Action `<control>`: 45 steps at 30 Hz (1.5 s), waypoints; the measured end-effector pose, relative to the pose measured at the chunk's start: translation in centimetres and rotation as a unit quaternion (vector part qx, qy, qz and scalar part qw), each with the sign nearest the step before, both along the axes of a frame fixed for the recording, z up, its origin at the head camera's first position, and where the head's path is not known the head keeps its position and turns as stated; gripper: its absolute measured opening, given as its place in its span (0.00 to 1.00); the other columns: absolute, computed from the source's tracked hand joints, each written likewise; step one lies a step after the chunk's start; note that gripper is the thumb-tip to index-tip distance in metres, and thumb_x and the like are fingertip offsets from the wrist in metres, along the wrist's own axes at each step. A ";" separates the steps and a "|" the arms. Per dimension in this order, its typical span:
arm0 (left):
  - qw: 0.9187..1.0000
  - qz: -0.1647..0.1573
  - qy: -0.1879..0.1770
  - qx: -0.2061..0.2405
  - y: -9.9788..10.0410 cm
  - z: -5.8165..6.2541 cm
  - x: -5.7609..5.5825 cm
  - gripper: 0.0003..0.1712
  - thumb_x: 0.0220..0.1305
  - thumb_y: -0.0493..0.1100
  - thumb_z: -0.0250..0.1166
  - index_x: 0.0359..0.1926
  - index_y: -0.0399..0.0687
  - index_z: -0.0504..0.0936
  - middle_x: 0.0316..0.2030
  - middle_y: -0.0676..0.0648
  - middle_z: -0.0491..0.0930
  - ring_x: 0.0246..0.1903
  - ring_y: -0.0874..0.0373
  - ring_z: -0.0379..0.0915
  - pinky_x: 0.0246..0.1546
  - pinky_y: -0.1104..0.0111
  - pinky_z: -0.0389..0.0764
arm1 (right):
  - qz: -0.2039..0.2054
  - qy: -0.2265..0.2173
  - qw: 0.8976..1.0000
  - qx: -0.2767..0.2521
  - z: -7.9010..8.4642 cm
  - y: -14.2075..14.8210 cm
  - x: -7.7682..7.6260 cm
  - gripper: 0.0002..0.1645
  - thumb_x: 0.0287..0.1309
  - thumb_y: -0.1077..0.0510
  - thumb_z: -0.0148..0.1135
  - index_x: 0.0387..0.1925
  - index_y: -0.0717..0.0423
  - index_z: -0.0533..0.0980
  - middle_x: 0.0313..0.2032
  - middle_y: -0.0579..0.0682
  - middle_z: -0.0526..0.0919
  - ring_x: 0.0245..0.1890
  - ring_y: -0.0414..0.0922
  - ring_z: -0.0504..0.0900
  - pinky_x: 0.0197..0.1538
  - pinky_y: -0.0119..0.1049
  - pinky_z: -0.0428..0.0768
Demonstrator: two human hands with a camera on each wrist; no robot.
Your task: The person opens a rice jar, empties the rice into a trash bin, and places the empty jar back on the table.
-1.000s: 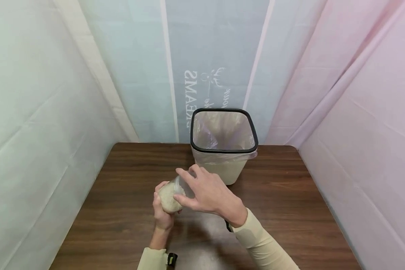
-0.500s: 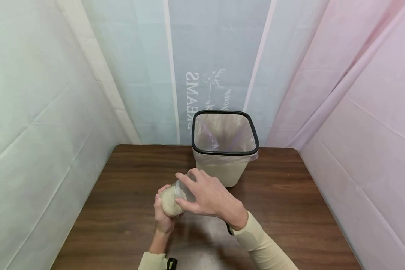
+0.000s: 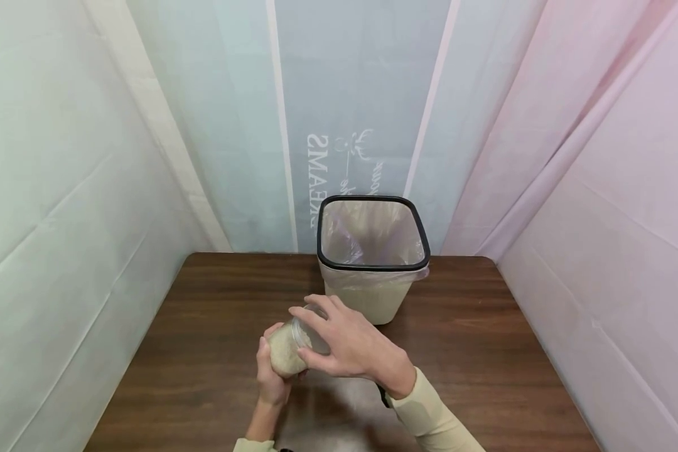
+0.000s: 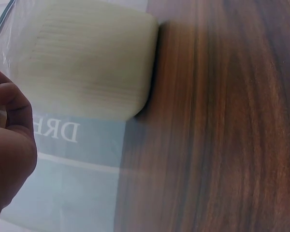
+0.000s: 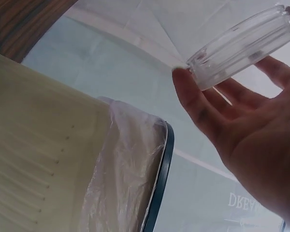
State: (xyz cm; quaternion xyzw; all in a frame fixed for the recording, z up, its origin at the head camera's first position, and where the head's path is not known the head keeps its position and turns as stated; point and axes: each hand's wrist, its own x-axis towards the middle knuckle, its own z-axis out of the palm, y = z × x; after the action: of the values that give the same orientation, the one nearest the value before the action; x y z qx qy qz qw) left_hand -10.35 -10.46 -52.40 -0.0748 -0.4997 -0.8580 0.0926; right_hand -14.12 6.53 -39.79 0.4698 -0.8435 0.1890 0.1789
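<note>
My left hand grips a clear jar of pale, rice-like grains from its left side, tilted so the mouth faces right. Across that mouth my right hand holds a clear round lid, fingers spread over the far edge and thumb at the near edge. In the right wrist view the lid sits slanted between the fingers and thumb of the right hand. The left wrist view catches only part of the left hand, fingers curled, with the jar almost wholly out of frame.
A cream waste bin with a black rim and a clear plastic liner stands just beyond the hands at the back of the dark wooden table. Pale fabric curtains enclose the table's back and sides.
The whole head view has shifted, so bin, table and hands appear slightly lower. Both hands keep their hold on jar and lid, with hardly any movement between them.
</note>
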 end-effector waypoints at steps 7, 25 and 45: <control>0.999 0.025 -0.021 -0.020 0.2 -0.6 0.1 0.27 0.75 0.58 0.23 0.56 0.55 0.65 0.34 0.56 0.78 0.19 0.65 0.73 0.13 0.69 0.72 | -0.050 -0.029 0.998 0.006 -0.1 0.1 0.3 0.42 0.59 0.28 0.56 0.68 0.44 0.65 0.63 0.54 0.71 0.59 0.51 0.75 0.47 0.45 0.83; 0.997 0.075 0.010 0.015 0.6 -0.5 0.1 0.25 0.76 0.54 0.26 0.55 0.53 0.66 0.36 0.56 0.79 0.20 0.67 0.74 0.13 0.72 0.73 | -0.106 -0.027 0.994 0.002 -1.0 -0.6 0.7 0.40 0.63 0.26 0.49 0.67 0.44 0.68 0.56 0.53 0.75 0.54 0.48 0.77 0.37 0.43 0.84; 0.996 0.080 -0.040 -0.008 0.6 -1.0 0.7 0.26 0.75 0.55 0.25 0.58 0.53 0.65 0.39 0.55 0.79 0.24 0.64 0.74 0.17 0.71 0.76 | -0.058 -0.016 0.998 -0.035 -1.8 -0.7 0.9 0.29 0.64 0.40 0.57 0.64 0.45 0.71 0.58 0.51 0.74 0.51 0.46 0.75 0.43 0.38 0.83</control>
State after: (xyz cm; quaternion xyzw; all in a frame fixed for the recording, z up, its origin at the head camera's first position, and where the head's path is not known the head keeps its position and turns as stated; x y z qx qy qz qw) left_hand -9.64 -9.87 -53.38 -0.0014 -0.5140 -0.8462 0.1405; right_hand -13.19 5.87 -41.63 0.4104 -0.8650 0.2154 0.1924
